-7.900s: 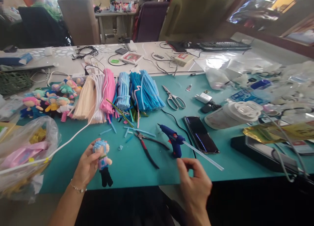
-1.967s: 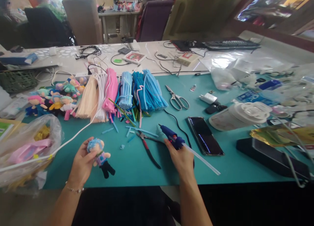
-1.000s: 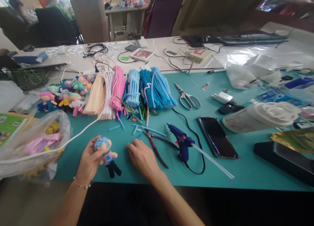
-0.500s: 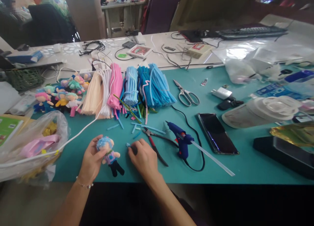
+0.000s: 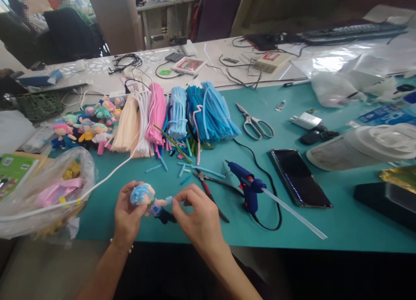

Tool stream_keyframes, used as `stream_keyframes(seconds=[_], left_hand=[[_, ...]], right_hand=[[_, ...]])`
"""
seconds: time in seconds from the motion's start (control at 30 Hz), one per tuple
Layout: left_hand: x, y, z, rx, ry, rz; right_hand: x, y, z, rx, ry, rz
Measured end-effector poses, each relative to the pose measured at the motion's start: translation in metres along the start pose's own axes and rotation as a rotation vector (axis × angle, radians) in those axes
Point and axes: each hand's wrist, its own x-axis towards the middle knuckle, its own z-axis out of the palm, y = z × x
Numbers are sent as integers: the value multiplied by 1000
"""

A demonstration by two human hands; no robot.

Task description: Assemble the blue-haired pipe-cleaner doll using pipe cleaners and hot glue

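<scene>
Doll is gripped by the left hand just above the desk edge; a blue bit, seemingly, is pinched to it by the right hand. Glue gun lies unused beside.

The left hand covers part of the doll; the small blue piece at the right hand's fingertips is too small to identify.

Both forearms reach in from below (bare, a bracelet at the left wrist). The left hand is curled closed; the right hand pinches thumb to forefinger.
</scene>
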Motion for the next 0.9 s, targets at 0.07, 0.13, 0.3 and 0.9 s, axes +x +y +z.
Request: stream_keyframes(seconds=[0.07,0.13,0.3,0.9], left_hand=[[-6,0,4,18,-23,53],[-12,-1,7,3,-20,119],[-21,-2,10,21,-9,196],[-27,-4,5,163,11,426]], right_hand=[[2,-15,-4,64,34,-17],[4,-26,-4,105,38,-24],[4,-36,2,172,18,8],[3,-45,3,184,44,1]])
